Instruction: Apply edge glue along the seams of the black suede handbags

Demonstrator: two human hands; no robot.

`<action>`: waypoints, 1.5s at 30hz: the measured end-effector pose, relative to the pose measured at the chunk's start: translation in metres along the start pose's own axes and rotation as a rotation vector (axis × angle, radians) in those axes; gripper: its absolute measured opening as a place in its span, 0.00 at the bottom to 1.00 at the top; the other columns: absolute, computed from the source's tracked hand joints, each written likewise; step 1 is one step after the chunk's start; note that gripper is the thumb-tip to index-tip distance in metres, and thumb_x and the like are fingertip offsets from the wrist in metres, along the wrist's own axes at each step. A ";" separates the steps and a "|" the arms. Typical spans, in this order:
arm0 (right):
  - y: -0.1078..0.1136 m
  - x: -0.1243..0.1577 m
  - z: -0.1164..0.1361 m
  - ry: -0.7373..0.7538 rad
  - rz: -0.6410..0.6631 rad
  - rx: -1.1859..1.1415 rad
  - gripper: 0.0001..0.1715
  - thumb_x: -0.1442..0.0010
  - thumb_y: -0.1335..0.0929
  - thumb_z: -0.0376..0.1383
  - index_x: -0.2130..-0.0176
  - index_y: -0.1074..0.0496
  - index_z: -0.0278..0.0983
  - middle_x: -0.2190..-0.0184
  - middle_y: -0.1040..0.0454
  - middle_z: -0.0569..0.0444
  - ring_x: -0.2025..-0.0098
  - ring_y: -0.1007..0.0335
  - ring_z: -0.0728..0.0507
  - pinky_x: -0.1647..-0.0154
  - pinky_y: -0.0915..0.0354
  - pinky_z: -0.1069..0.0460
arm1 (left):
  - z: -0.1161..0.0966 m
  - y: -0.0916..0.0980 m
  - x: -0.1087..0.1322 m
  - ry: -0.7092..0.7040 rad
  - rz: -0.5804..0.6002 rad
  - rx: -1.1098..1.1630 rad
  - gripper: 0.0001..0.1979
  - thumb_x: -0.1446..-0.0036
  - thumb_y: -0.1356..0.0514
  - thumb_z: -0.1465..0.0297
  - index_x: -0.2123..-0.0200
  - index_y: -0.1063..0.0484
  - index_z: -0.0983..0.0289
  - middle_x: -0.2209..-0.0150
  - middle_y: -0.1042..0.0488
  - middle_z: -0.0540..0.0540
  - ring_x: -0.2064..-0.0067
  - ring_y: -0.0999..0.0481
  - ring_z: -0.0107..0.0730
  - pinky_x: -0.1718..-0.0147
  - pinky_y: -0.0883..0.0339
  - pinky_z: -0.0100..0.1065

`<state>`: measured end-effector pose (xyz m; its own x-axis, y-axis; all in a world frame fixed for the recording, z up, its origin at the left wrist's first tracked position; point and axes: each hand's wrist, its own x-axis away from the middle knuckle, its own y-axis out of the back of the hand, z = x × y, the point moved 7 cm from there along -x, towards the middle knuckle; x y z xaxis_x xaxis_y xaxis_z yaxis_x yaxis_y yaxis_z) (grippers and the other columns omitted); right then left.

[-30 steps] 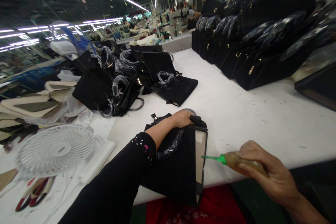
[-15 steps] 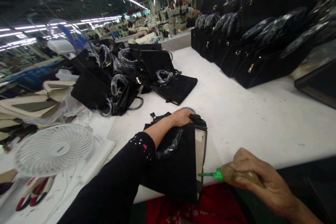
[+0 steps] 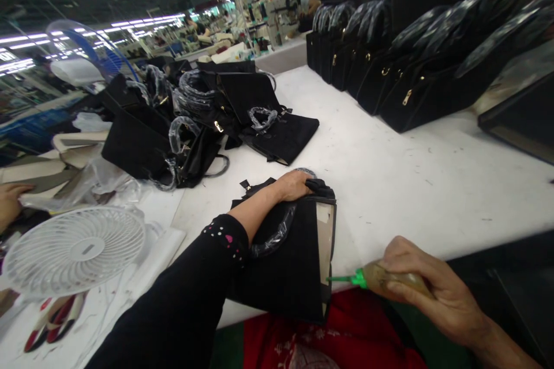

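A black handbag [image 3: 277, 282] lies on its side at the table's front edge, its open side strip showing pale board. My left hand [image 3: 294, 185] is closed on the bag's folded black fabric at the far end; its fingertips are partly hidden. A handle [image 3: 277, 239] in clear wrap lies across the bag near my left forearm. My right hand [image 3: 415, 277] is wrapped round a brownish squeeze bottle [image 3: 376, 278] with a green nozzle. The nozzle tip points left at the pale strip, near its lower end; whether it touches I cannot tell.
Several black bags [image 3: 160, 138] with wrapped handles are heaped at the back left. More bags [image 3: 389, 81] stand in rows at the right. A white fan [image 3: 82, 248] and red-handled pliers [image 3: 58, 320] lie at the left. Another person's hand [image 3: 9, 202] is at the left edge.
The view has shifted slightly, so most things sit a little further left and higher. Another person's hand has come into view at the left edge. My two hands keep their holds.
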<state>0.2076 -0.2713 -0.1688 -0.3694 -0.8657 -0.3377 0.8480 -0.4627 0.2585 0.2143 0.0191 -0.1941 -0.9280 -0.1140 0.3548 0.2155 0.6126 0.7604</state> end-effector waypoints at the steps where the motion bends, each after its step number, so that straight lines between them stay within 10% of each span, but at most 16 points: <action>1: -0.002 0.000 0.000 0.004 0.026 -0.012 0.14 0.35 0.32 0.29 0.52 0.27 0.46 0.66 0.29 0.54 0.66 0.30 0.43 0.69 0.32 0.49 | 0.000 0.000 0.000 0.002 -0.001 0.001 0.06 0.45 0.39 0.71 0.67 0.20 0.63 0.70 0.22 0.50 0.62 0.24 0.35 0.65 0.35 0.28; 30: -0.014 -0.001 0.008 -0.119 -0.014 0.125 0.06 0.30 0.35 0.35 0.62 0.30 0.41 0.69 0.32 0.57 0.68 0.33 0.48 0.68 0.37 0.52 | -0.003 0.023 0.026 -0.008 -0.173 0.095 0.07 0.45 0.39 0.69 0.64 0.21 0.62 0.67 0.22 0.49 0.62 0.25 0.35 0.59 0.33 0.31; 38: 0.004 -0.023 0.009 0.052 -0.123 0.247 0.03 0.31 0.33 0.32 0.57 0.29 0.41 0.66 0.31 0.56 0.64 0.32 0.47 0.64 0.36 0.51 | -0.053 0.111 0.082 -0.071 -0.363 0.081 0.09 0.45 0.38 0.65 0.73 0.28 0.64 0.76 0.36 0.45 0.73 0.39 0.25 0.73 0.46 0.27; 45: 0.011 -0.043 -0.009 0.111 -0.241 0.347 0.03 0.32 0.32 0.33 0.57 0.29 0.39 0.65 0.29 0.54 0.63 0.32 0.45 0.62 0.35 0.49 | -0.098 0.104 0.123 -0.217 -0.556 -0.161 0.08 0.39 0.43 0.72 0.70 0.27 0.63 0.70 0.29 0.48 0.67 0.31 0.27 0.68 0.44 0.30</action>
<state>0.2359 -0.2377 -0.1601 -0.4821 -0.7079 -0.5162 0.5576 -0.7024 0.4424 0.1525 -0.0076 -0.0182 -0.9517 -0.2099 -0.2241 -0.2906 0.3797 0.8783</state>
